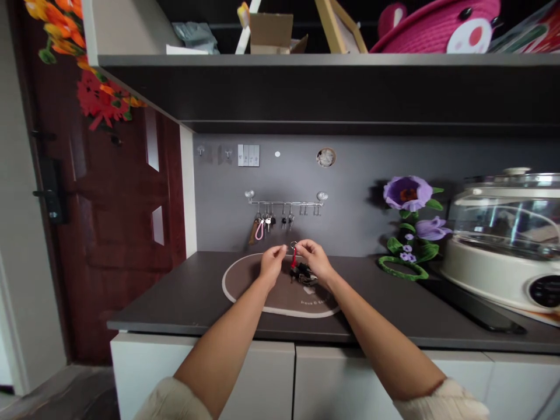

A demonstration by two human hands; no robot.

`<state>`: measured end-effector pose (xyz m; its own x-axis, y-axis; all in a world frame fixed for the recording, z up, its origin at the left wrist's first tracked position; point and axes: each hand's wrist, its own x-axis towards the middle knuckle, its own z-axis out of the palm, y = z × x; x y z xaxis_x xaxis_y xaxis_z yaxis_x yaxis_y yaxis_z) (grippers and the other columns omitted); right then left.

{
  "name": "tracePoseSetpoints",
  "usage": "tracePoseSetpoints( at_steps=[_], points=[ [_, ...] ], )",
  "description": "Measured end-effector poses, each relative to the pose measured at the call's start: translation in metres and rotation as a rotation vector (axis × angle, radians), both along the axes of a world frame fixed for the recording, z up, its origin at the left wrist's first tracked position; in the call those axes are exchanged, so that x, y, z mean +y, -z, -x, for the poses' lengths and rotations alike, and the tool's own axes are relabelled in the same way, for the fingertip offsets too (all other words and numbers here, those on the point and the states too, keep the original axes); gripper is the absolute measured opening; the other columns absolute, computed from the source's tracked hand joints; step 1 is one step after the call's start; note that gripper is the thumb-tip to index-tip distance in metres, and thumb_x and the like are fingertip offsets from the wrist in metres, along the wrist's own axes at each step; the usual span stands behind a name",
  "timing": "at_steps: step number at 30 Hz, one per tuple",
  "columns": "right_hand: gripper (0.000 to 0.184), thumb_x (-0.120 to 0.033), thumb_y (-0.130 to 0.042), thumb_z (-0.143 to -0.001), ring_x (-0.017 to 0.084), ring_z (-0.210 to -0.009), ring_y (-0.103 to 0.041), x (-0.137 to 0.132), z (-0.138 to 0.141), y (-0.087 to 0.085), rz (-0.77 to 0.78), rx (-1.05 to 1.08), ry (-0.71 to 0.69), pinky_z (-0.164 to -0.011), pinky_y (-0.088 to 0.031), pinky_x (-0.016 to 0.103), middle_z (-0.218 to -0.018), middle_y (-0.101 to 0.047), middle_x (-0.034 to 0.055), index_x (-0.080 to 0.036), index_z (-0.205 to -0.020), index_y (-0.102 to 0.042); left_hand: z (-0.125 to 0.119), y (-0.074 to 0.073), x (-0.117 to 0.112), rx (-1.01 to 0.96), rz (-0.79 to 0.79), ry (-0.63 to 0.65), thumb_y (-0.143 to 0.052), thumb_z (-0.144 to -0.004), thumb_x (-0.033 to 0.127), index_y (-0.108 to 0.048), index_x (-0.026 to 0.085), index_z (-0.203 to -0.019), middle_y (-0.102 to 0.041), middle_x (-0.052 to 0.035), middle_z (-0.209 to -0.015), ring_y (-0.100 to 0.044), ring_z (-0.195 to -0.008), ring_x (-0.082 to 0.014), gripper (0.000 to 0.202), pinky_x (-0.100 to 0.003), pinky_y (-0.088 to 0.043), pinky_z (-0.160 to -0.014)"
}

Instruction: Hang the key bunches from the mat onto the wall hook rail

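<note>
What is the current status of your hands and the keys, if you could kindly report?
Right fingers at the key ring, apparently pinching it. Left hand close beside it. Red strap hanging toward the key bunch over the brown mat. Hook rail beyond.

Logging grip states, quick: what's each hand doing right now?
Left hand: closed in a pinch, nothing visible in it.
Right hand: pinching a metal key ring with a red strap.

L hand just beside key ring, R hand pinching it, above brown oval mat.
</note>
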<state>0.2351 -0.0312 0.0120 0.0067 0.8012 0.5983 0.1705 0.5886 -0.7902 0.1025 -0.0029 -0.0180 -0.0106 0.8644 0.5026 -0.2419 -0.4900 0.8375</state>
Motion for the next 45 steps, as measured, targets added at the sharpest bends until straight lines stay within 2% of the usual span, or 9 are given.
tracePoseSetpoints(
  at_steps=[3, 7, 10, 14, 18, 22, 30, 33, 45],
  points=[
    [0.027, -0.044, -0.058, -0.066, 0.010, -0.060, -0.049, 0.003, 0.001, -0.009, 0.036, 0.048, -0.017, -0.065, -0.044, 0.026, -0.064, -0.053, -0.0022, -0.018, -0.071, -0.053, 0.000, 0.005, 0.004, 0.162, -0.068, -0.202, -0.053, -0.070, 0.045, -0.063, 0.013, -0.075, -0.063, -0.0068, -0.075, -0.054, -0.071, -0.0156, 0.034, -0.027, -0.040, -0.070],
    [0.024, -0.040, -0.059, -0.067, 0.010, -0.061, -0.055, 0.011, 0.001, -0.027, 0.115, 0.152, -0.026, -0.060, -0.046, 0.025, -0.066, -0.053, -0.0022, -0.018, -0.071, -0.049, -0.001, 0.009, 0.006, 0.401, -0.123, -0.320, -0.045, -0.076, 0.043, -0.060, 0.015, -0.069, -0.060, -0.0041, -0.068, -0.051, -0.065, -0.0140, 0.032, -0.025, -0.037, -0.064],
    [0.016, -0.032, -0.057, -0.071, 0.012, -0.062, -0.059, 0.022, 0.000, -0.043, 0.169, 0.226, 0.000, -0.056, -0.047, 0.025, -0.065, -0.052, -0.0026, -0.019, -0.074, -0.047, -0.002, 0.010, 0.005, 0.484, -0.138, -0.354, -0.043, -0.077, 0.039, -0.059, 0.015, -0.069, -0.060, -0.0041, -0.069, -0.051, -0.066, -0.0137, 0.029, -0.025, -0.037, -0.064],
    [0.007, -0.023, -0.051, -0.076, 0.010, -0.053, -0.056, 0.042, -0.002, -0.063, 0.168, 0.285, 0.114, -0.050, -0.047, 0.022, -0.060, -0.052, -0.0024, -0.018, -0.072, -0.048, -0.003, 0.010, 0.004, 0.526, -0.143, -0.343, -0.043, -0.078, 0.034, -0.060, 0.016, -0.070, -0.061, -0.0046, -0.072, -0.053, -0.069, -0.0141, 0.026, -0.025, -0.038, -0.066],
    [0.010, -0.020, -0.049, -0.076, 0.008, -0.043, -0.049, 0.065, -0.005, -0.073, 0.186, 0.354, 0.233, -0.044, -0.045, 0.021, -0.051, -0.050, -0.0027, -0.017, -0.066, -0.048, -0.004, 0.010, 0.003, 0.569, -0.160, -0.344, -0.044, -0.078, 0.033, -0.060, 0.016, -0.068, -0.061, -0.0050, -0.073, -0.053, -0.070, -0.0142, 0.025, -0.025, -0.037, -0.067],
    [0.015, -0.023, -0.052, -0.073, 0.009, -0.040, -0.046, 0.089, -0.009, -0.074, 0.197, 0.357, 0.368, -0.039, -0.041, 0.021, -0.043, -0.046, -0.0034, -0.017, -0.059, -0.047, -0.005, 0.011, 0.003, 0.588, -0.149, -0.345, -0.044, -0.078, 0.033, -0.060, 0.016, -0.068, -0.061, -0.0051, -0.071, -0.052, -0.068, -0.0140, 0.025, -0.025, -0.037, -0.066],
    [0.016, -0.030, -0.052, -0.069, 0.013, -0.047, -0.052, 0.122, -0.013, -0.065, 0.154, 0.324, 0.485, -0.047, -0.043, 0.023, -0.042, -0.048, -0.0013, -0.018, -0.060, -0.053, -0.005, 0.009, 0.003, 0.592, -0.133, -0.336, -0.044, -0.077, 0.034, -0.060, 0.016, -0.068, -0.062, -0.0052, -0.072, -0.052, -0.068, -0.0146, 0.025, -0.026, -0.037, -0.065],
    [0.016, -0.030, -0.051, -0.069, 0.013, -0.048, -0.052, 0.127, -0.013, -0.063, 0.165, 0.321, 0.521, -0.048, -0.043, 0.023, -0.042, -0.049, -0.0009, -0.017, -0.061, -0.055, -0.005, 0.009, 0.002, 0.583, -0.126, -0.340, -0.045, -0.076, 0.033, -0.060, 0.016, -0.066, -0.062, -0.0051, -0.071, -0.052, -0.067, -0.0145, 0.024, -0.026, -0.037, -0.065],
    [0.015, -0.030, -0.050, -0.068, 0.010, -0.045, -0.048, 0.127, -0.017, -0.047, 0.160, 0.284, 0.522, -0.047, -0.041, 0.021, -0.044, -0.049, -0.0023, -0.016, -0.064, -0.056, -0.004, 0.008, 0.001, 0.563, -0.106, -0.316, -0.045, -0.076, 0.034, -0.060, 0.016, -0.068, -0.063, -0.0055, -0.072, -0.053, -0.068, -0.0146, 0.024, -0.026, -0.038, -0.066]
  ],
)
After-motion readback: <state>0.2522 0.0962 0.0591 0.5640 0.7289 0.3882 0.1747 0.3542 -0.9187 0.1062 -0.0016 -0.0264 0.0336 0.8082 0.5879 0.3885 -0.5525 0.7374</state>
